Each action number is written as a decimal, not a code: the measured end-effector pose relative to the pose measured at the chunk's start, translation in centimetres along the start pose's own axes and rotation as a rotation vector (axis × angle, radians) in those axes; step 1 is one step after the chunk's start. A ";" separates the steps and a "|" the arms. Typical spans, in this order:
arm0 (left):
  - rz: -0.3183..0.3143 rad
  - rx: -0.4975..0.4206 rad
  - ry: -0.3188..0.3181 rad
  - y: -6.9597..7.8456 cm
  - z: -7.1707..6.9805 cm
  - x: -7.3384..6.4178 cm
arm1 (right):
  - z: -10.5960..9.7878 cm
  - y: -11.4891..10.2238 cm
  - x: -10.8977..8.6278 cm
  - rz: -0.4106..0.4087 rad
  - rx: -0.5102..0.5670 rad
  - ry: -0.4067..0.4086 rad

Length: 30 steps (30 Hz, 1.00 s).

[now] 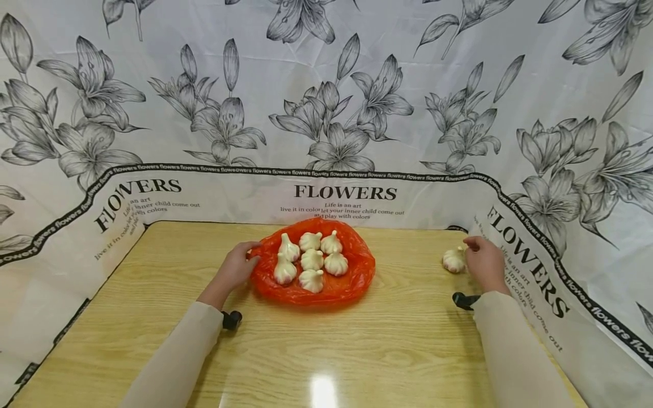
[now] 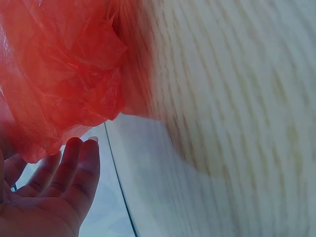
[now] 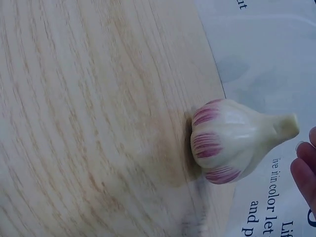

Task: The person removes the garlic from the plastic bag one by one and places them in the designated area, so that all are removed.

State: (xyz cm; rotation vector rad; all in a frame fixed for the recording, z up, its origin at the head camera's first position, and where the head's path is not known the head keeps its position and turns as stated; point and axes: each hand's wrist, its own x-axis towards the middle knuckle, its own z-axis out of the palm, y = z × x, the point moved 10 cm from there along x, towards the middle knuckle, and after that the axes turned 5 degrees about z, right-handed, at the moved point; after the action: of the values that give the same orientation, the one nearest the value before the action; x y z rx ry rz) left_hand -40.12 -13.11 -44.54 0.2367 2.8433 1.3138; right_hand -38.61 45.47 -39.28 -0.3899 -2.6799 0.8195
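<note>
A red plastic bag point(image 1: 357, 277) lies spread on the table with several garlic bulbs point(image 1: 312, 260) grouped in it. My left hand point(image 1: 236, 266) is at the bag's left edge, its thumb and fingers spread apart. In the left wrist view its fingers point(image 2: 81, 182) are nearly straight, right under the crumpled red plastic point(image 2: 74, 64). Toward the table's right side, a single garlic bulb point(image 1: 453, 260) stands beside my right hand point(image 1: 487, 263). The right wrist view shows this white, purple-striped bulb point(image 3: 227, 143) with the fingertips point(image 3: 303, 173) just off its stem, a small gap between.
The wooden table point(image 1: 285, 351) extends in front of the bag and between the two hands. A flower-printed cloth point(image 1: 336, 198) rises along the table's back and sides. Dark wrist mounts point(image 1: 232, 321) sit by both sleeves.
</note>
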 end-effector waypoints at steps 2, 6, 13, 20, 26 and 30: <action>-0.009 -0.004 -0.004 0.0 0.0 0.0 | 0.0 -0.5 0.0 -0.002 -0.007 -0.013; -0.010 -0.012 -0.006 0.0 0.1 0.0 | -0.2 -1.7 0.1 -0.031 -0.023 -0.015; 0.018 0.011 -0.006 0.2 0.0 0.1 | -0.1 -3.8 0.0 -0.086 -0.005 -0.014; 0.076 0.069 0.017 0.5 -0.3 0.5 | 0.8 -5.7 -0.4 -0.152 -0.011 -0.017; 0.078 0.064 0.021 0.4 -0.5 0.6 | 1.8 -7.3 -0.5 -0.193 0.010 -0.032; 0.060 0.050 0.015 0.2 -0.5 0.9 | 2.5 -8.6 -0.6 -0.214 0.008 -0.045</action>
State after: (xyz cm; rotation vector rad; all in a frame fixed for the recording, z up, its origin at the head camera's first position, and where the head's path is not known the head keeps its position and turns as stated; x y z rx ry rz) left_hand -41.03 -13.26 -44.01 0.3155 2.9057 1.2611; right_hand -40.40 37.15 -36.42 -0.0804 -2.6991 0.7820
